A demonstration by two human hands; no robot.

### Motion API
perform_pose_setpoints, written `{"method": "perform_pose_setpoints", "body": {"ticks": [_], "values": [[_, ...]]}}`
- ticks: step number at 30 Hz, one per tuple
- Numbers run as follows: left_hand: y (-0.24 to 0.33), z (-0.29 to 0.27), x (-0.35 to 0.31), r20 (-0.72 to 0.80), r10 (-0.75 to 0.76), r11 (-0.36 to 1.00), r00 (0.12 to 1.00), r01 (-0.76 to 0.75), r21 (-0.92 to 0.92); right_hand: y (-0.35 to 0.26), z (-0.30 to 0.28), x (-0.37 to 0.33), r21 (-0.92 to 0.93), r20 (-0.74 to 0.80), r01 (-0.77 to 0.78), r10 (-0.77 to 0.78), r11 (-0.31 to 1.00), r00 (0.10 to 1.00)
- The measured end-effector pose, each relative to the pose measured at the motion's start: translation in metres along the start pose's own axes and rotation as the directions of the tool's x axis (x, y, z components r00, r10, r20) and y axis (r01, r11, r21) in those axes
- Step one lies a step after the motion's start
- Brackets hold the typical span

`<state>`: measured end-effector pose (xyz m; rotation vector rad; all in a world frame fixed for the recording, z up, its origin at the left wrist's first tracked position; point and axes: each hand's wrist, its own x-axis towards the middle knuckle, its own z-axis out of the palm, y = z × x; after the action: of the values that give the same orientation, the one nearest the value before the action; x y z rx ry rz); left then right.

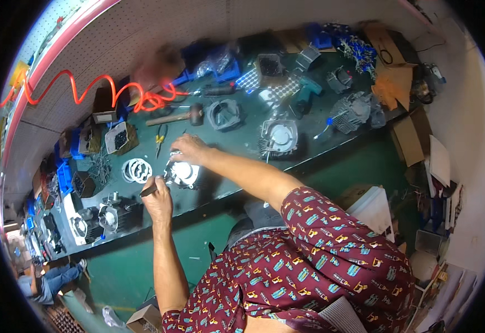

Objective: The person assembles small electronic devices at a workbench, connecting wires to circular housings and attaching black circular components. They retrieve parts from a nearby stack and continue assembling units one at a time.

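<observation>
My left hand is closed around a dark tool handle, pinching it between thumb and fingers; its short visible end points up and to the left, away from the engine part. My right hand lies on the far side of the engine part, fingers bent and pressed down on its upper rim. I cannot tell if they grip it or only hold it steady.

The engine part sits on the dark green workbench, near the front edge. Its round pale face looks up toward me, so I cannot name a long axis for it.

Just left of the engine part lie white ring gaskets, almost touching it. Behind it, farther from me, are yellow-handled pliers and a hammer, its handle running left to right. Right of the engine part the bench surface is bare up to a finned cylinder, so there is open room on that side. On the left side, beyond the gaskets, boxes and parts crowd the bench.
</observation>
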<state>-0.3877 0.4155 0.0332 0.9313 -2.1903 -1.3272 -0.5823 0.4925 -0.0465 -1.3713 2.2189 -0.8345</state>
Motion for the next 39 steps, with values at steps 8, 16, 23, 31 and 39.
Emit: {"method": "perform_pose_setpoints", "body": {"ticks": [8,16,23,31,39], "values": [[0.044,0.011,-0.056,0.037,-0.034,0.977,0.999,0.040,-0.209,0.058,-0.129,-0.070,0.046,-0.178,0.069,-0.060,0.997,0.982],[0.126,0.132,-0.103,0.244,-0.062,0.933,0.968,0.143,-0.330,0.182,-0.213,-0.162,-0.052,0.084,0.038,-0.034,0.998,0.996],[0.124,0.242,-0.104,0.089,-0.067,0.994,0.994,0.074,-0.079,0.198,-0.180,-0.176,0.134,-0.121,0.069,-0.053,0.989,0.991],[0.110,0.265,-0.074,-0.009,0.001,0.951,1.000,0.002,0.309,0.199,-0.177,-0.180,0.081,-0.119,0.030,-0.020,0.996,0.993],[0.130,0.287,-0.095,-0.038,-0.064,0.948,0.997,0.073,0.309,0.202,-0.180,-0.178,0.121,-0.173,0.074,-0.052,0.990,0.984]]}}
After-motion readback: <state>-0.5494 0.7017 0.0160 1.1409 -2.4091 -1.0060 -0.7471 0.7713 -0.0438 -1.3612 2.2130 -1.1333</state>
